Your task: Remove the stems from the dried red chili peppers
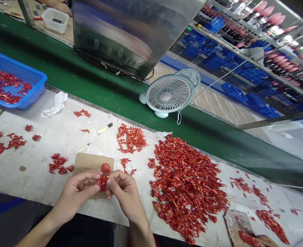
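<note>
Over a piece of brown cardboard (88, 162), my left hand (80, 187) and my right hand (124, 188) meet at a small glossy red piece (103, 181). Thumb and forefinger of each hand pinch it from either side. Just beyond it a round red lump (105, 167) shows; whether it touches the cardboard I cannot tell. A small cluster of red pieces (60, 164) lies left of the cardboard. Farther back are a light-handled knife (105, 128) and a second pale-handled tool (83, 148). Slim red pieces (131, 138) form a small pile behind my right hand.
A large heap of red pieces (187, 185) covers the table at right. A blue basket (35, 91) stands far left, near crumpled tissue (55, 104). A fan (166, 96) sits by the green belt (110, 96). Another person's hand (266, 241) holds something red, bottom right.
</note>
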The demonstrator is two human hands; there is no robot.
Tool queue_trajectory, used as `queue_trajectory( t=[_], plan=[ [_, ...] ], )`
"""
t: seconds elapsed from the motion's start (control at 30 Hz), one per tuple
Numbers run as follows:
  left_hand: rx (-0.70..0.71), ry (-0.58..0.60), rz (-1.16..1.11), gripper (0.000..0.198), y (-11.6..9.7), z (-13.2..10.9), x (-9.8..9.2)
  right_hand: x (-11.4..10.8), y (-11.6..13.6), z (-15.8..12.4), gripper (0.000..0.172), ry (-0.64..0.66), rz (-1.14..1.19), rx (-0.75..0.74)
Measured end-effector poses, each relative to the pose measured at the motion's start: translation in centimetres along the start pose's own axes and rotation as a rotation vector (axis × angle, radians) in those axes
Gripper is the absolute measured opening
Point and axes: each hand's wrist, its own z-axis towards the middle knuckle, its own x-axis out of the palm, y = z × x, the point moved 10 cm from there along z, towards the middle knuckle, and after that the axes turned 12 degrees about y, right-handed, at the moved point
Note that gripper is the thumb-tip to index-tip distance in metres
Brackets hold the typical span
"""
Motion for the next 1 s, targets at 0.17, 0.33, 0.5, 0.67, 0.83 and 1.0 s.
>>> queue_trajectory(
  t=[0.17, 0.33, 0.5, 0.67, 0.83, 1.0],
  plan=[
    [0.003, 0.012, 0.028, 0.017, 0.1, 0.0, 0.0, 0.0, 0.8, -0.3, 0.031, -0.06, -0.05, -0.011],
    [0.006, 0.01, 0.031, 0.018, 0.7, 0.2, -0.3, 0.0, 1.4, -0.8, 0.03, -0.11, -0.126, -0.012],
    [0.0, -0.019, -0.005, 0.019, 0.6, 0.2, -0.3, -0.1, 1.6, -1.3, 0.024, -0.145, -0.239, -0.07],
    [0.038, -0.034, 0.025, 0.016, -0.2, 0.0, 0.0, 0.1, 0.4, -1.6, 0.02, -0.145, -0.112, -0.083],
    [0.069, -0.063, 0.12, 0.015, -0.5, -0.3, -0.1, 0.1, 0.1, -1.7, 0.02, -0.174, -0.043, -0.124],
    [0.084, -0.038, 0.12, 0.016, 0.0, -0.7, 0.9, 0.0, 0.2, -1.7, 0.021, -0.169, -0.057, -0.149]
  ],
)
